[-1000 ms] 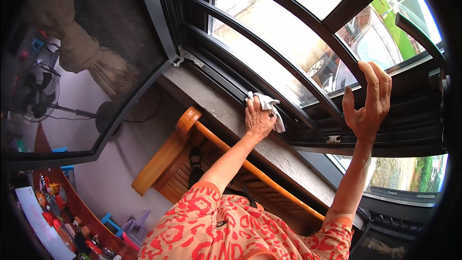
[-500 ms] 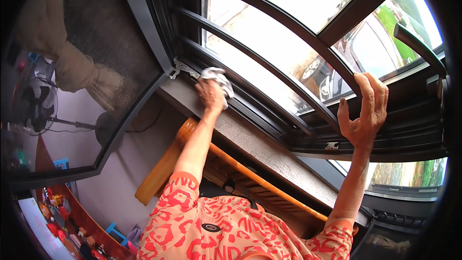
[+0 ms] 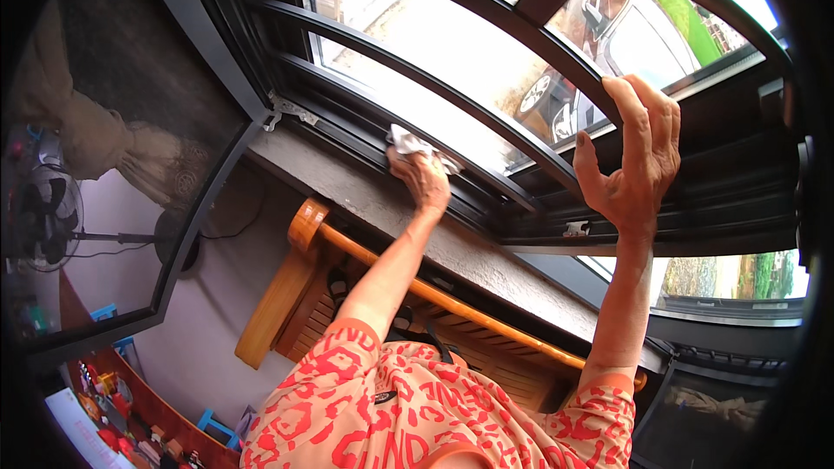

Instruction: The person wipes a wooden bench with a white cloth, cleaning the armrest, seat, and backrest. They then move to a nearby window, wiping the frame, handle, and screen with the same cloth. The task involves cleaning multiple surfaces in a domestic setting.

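My left hand presses a crumpled white cloth against the black lower window frame, with its fingers closed over it. The cloth partly hides the frame's grooves. Higher up on the right, my right hand grips a curved dark window bar, fingers over it and the thumb in front. A metal hinge arm sits at the frame's left corner. Below the frame runs a rough grey sill.
An open window sash with dark glass stands at the left. Under the sill is a slatted wooden bench. A small metal catch shows on the right frame. Toys fill a red-brown container at the lower left.
My left hand and the cloth have slid rightward along the lower frame, away from the hinge corner. My right hand keeps its place on the bar. The whole view has shifted slightly.
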`<state>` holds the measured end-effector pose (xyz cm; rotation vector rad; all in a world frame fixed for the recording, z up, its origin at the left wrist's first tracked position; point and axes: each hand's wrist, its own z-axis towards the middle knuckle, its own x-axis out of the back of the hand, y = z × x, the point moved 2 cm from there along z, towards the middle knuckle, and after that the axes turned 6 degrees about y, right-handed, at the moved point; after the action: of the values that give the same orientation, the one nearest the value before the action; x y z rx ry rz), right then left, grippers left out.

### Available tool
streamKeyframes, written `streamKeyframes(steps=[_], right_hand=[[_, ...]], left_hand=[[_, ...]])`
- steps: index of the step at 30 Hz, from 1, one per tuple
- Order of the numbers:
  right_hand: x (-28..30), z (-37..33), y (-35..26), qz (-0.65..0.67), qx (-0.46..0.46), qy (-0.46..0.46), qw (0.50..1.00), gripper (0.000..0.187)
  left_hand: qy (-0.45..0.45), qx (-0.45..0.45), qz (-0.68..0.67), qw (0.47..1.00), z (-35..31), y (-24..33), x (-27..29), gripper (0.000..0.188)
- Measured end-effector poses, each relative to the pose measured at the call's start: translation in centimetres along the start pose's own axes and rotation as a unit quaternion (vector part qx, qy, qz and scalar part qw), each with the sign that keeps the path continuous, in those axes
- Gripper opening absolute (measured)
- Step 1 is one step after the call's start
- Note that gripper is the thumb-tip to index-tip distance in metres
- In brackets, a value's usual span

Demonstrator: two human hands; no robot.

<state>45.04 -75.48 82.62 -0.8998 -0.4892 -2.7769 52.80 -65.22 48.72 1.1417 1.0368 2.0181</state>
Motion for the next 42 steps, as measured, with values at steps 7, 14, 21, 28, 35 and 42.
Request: streamKeyframes(steps=[7, 14, 21, 28, 35, 42], right_hand=[[0.0, 0.3, 0.0, 0.006, 0.024, 0.04, 0.999, 0.046], [-0.3, -0.5, 0.4, 0.027, 0.025, 0.034, 0.999, 0.053], [0.0, -0.2, 0.5, -0.002, 0.036, 0.043, 0.998, 0.048], [-0.1, -0.1, 0.0, -0.009, 0.021, 0.032, 0.999, 0.047], [0.1, 0.0, -0.1, -0.006, 0.005, 0.012, 1.0, 0.05], [-0.1, 0.0, -0.4, -0.01, -0.011, 0.0, 1.0, 0.049]], left_hand=[[-0.024, -0.04, -0.014, 0.999, -8.6, 4.6, -1.6, 0.066], [-0.094, -0.237, 0.011, 0.967, -12.8, 5.3, -0.4, 0.057], [-0.106, -0.376, 0.068, 0.918, -8.1, 1.7, 1.3, 0.05], [-0.138, -0.275, 0.138, 0.942, -1.7, -4.8, 4.1, 0.059], [-0.101, 0.017, 0.056, 0.993, 6.5, -8.9, 5.8, 0.043], [-0.036, 0.091, 0.138, 0.986, 9.4, -8.0, 6.3, 0.029]])
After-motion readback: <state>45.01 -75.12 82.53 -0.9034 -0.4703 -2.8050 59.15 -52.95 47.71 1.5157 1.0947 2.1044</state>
